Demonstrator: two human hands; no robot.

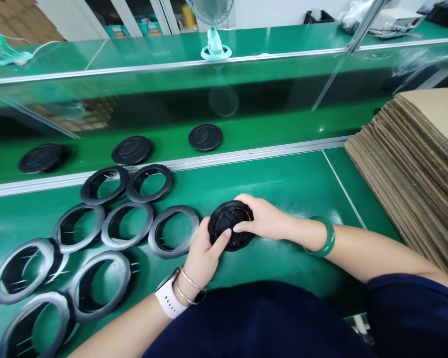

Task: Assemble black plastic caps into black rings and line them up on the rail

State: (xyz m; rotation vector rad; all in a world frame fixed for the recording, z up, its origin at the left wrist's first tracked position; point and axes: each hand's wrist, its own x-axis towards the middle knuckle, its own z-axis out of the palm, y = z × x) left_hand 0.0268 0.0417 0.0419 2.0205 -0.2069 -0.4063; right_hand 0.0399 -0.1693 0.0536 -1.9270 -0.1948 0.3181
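Between my two hands is a round black plastic part (229, 219) with a ridged rim and a patterned inner face. My left hand (205, 253) grips its left side, the thumb pressed on the face. On the opposite side my right hand (261, 216) is closed around the edge, its thumb also on the face. The fingers beneath the part are hidden. Just left of my left hand lies a black ring (156, 232), one of several such rings, some with grey-looking rims, spread over the green worktable (291, 179).
Behind a metal rail (246, 150), black discs (205, 137) lie on a green strip. A tall stack of flat cardboard (403, 144) stands at the right. A small fan (213, 44) stands on the shelf above the clear panel.
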